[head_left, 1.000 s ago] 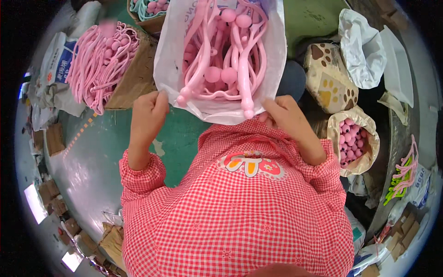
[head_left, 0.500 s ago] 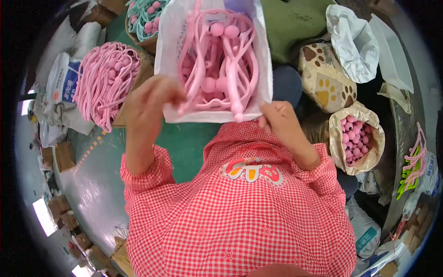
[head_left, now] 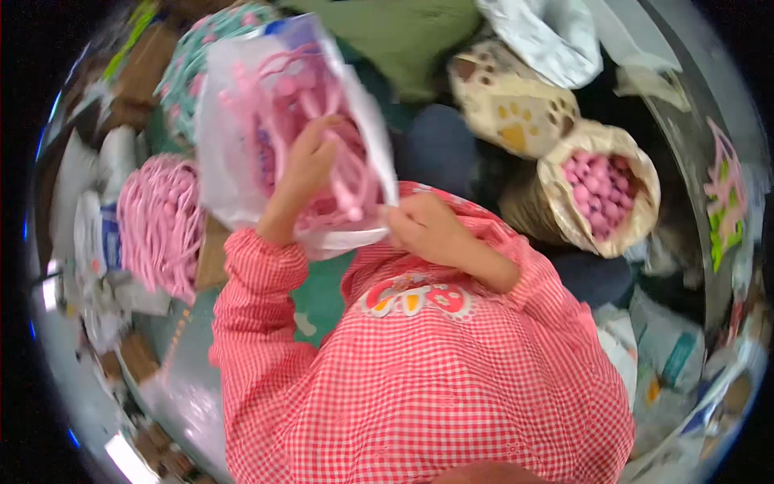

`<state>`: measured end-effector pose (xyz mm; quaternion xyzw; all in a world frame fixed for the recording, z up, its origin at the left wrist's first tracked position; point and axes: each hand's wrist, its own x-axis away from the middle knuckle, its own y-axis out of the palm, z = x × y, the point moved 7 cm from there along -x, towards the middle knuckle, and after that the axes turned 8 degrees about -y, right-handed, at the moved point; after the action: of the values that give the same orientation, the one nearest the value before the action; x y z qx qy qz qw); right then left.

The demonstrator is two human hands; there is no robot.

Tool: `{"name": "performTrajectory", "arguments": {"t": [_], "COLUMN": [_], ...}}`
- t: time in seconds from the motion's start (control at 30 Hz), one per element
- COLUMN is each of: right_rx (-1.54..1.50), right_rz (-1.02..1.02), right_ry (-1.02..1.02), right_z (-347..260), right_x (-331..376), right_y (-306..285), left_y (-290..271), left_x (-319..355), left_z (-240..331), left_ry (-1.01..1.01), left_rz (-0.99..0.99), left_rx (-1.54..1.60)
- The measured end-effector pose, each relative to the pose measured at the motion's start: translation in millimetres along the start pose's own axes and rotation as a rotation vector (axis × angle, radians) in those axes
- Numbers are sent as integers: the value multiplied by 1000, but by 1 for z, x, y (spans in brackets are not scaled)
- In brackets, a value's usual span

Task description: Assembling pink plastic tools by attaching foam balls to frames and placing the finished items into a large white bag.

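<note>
A white woven bag (head_left: pixel 226 161) with a blue patch lies tilted in front of me, its mouth facing up. Inside are looped pink cords (head_left: pixel 274 105) strung with pink balls. My left hand (head_left: pixel 310 161) reaches over the bag's mouth and touches the cords; motion blur and the cords obscure its fingertips. At the bag's near right corner, my right hand (head_left: pixel 421 227) is closed on the bag's edge.
Left stands a carton heaped with pink cords (head_left: pixel 161 218), with teal cords (head_left: pixel 193 81) behind it. To the right are an open sack of pink balls (head_left: pixel 601 189), a paw-print cushion (head_left: pixel 516 105) and a white bag (head_left: pixel 552 36). Pink and green cords (head_left: pixel 726 194) lie far right.
The bag has shifted left and tilted, with my right hand still on its edge. My left hand has moved from beside the bag to over its contents. The whole view has turned somewhat.
</note>
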<state>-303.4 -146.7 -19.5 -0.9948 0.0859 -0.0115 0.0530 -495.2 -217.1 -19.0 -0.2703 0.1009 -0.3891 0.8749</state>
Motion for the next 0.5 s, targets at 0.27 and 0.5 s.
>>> {"name": "performTrajectory", "arguments": {"t": [0.27, 0.5], "right_rx": [299, 797], "right_rz": [232, 909], "right_ry": [-253, 265], "right_z": [-42, -125], "right_x": [38, 211], "right_y": [-69, -259], "left_y": [-2, -1], "left_x": [-12, 42], "left_z": [-17, 101], "left_ry": [-28, 245], "left_rz": [3, 226], "left_rx": [-147, -340]}}
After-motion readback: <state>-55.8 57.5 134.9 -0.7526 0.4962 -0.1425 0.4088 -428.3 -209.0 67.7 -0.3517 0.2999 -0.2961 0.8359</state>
